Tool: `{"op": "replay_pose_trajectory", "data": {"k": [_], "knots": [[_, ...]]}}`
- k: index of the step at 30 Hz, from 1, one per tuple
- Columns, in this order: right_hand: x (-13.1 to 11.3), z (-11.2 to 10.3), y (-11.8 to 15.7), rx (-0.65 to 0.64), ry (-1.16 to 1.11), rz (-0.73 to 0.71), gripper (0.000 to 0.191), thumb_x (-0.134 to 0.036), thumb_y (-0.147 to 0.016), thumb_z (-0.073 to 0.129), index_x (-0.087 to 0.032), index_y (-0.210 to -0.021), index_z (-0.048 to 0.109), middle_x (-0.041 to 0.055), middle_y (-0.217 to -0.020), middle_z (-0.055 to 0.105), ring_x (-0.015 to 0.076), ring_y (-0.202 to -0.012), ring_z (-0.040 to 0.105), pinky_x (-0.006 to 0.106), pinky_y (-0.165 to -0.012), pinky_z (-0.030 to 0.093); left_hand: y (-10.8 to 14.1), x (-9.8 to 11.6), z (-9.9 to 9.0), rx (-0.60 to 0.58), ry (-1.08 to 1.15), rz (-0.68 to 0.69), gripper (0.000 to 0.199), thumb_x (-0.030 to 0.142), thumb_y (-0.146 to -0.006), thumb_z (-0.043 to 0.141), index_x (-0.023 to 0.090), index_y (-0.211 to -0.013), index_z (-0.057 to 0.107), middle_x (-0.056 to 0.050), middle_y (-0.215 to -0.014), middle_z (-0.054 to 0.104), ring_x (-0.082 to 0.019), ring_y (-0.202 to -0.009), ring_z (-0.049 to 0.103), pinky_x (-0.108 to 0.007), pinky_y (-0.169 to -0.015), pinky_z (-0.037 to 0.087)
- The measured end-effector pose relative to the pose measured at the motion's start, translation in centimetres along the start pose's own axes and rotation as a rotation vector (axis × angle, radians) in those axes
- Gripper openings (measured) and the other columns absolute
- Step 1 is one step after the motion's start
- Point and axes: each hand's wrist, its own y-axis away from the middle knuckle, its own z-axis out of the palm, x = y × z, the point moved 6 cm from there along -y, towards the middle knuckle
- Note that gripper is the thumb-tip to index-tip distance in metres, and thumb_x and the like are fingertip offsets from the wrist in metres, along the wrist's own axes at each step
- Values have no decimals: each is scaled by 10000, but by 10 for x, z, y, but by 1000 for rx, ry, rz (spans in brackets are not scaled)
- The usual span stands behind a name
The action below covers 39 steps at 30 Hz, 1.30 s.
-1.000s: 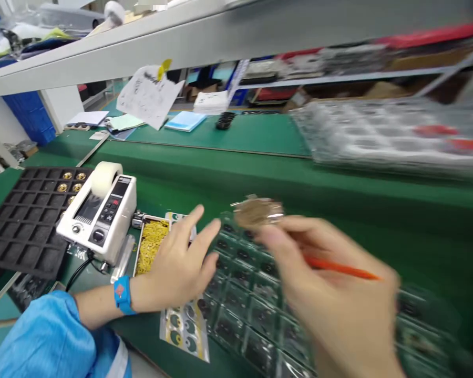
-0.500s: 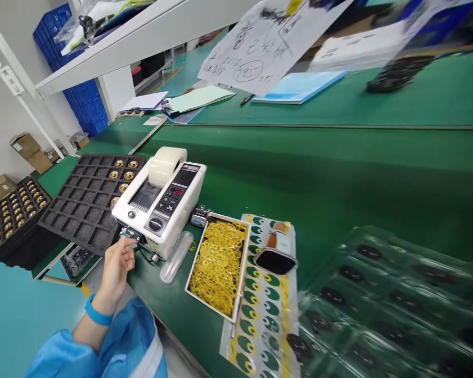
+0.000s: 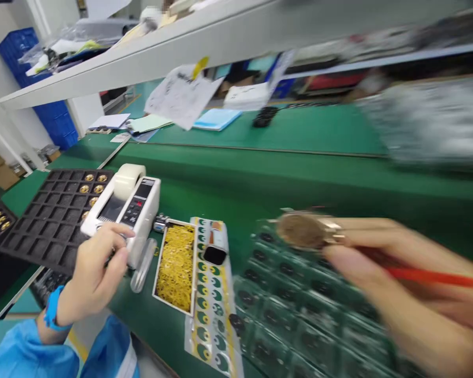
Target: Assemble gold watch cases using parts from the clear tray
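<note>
My right hand (image 3: 410, 283), large and blurred in the foreground, pinches a round, brown-faced piece (image 3: 301, 230) with gold-coloured metal at its edge, like a watch head. A thin red stick-like tool (image 3: 433, 275) also lies in that hand; its kind is blurred. My left hand (image 3: 96, 270), with a blue wristband (image 3: 52, 308), is at the front of a white tape dispenser (image 3: 147, 205) carrying a roll of clear tape (image 3: 129, 181). Its thumb and index finger are apart, and I make out nothing held. Below the right hand spreads a clear plastic tray (image 3: 271, 315) with dark round parts in its pockets.
A black foam tray (image 3: 43, 228) holds several gold round pieces beside the dispenser. Right of it are a clear tube (image 3: 144, 268), a box of yellow rings (image 3: 175, 268), a sticker sheet (image 3: 203, 320) and a black-ended object (image 3: 215, 253). A shelf (image 3: 142, 60) overhangs the green bench.
The view has swung to the right. My right hand has come into view with the round piece. My left hand's thumb and index finger have moved apart near the dispenser.
</note>
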Motion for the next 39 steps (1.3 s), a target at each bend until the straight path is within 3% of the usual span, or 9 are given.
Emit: {"op": "replay_pose_trajectory", "data": {"k": [2, 3, 8, 12, 27, 39], "knots": [[-7, 5, -4, -134, -62, -3, 312, -536, -871, 642, -260, -739, 696, 86, -765, 675, 211, -726, 661, 337, -621, 512, -17, 20, 1, 91, 147, 105, 199, 81, -915, 451, 217, -783, 510, -17, -760, 551, -193, -872, 579, -288, -704, 420], [-9, 8, -5, -181, -113, 15, 310, -517, -899, 612, -257, -743, 676, 72, -754, 663, 204, -729, 653, 322, -632, 519, -25, 28, 8, 73, 219, 137, 190, 89, -922, 464, 217, -790, 511, -10, -763, 533, -180, -841, 551, -283, -695, 406], [-4, 17, -3, -265, -311, 202, 382, -571, -911, 560, -223, -752, 563, -2, -689, 531, 147, -642, 531, 254, -585, 475, -56, 48, 80, -296, 492, 94, 210, 188, -951, 510, 202, -742, 513, 14, -770, 458, -133, -719, 440, -264, -650, 354], [-5, 19, 2, -329, -415, 281, 425, -611, -900, 547, -214, -754, 515, -16, -686, 455, 137, -633, 462, 254, -600, 448, -70, 41, 112, -368, 549, 1, 234, 252, -938, 531, 191, -712, 540, 25, -749, 397, -129, -670, 386, -268, -610, 308], [1, 19, 8, -366, -548, 396, 424, -587, -885, 600, -202, -743, 495, -21, -700, 402, 124, -648, 398, 249, -621, 367, -76, 35, 124, -500, 740, -31, 227, 247, -908, 544, 196, -688, 567, 22, -721, 404, -143, -695, 386, -279, -630, 291], [-3, 18, 8, -345, -533, 413, 411, -571, -883, 615, -202, -735, 509, -21, -698, 401, 128, -645, 371, 258, -620, 342, -76, 35, 122, -407, 630, -4, 234, 237, -898, 532, 184, -671, 558, 23, -699, 400, -134, -663, 397, -272, -599, 304]]}}
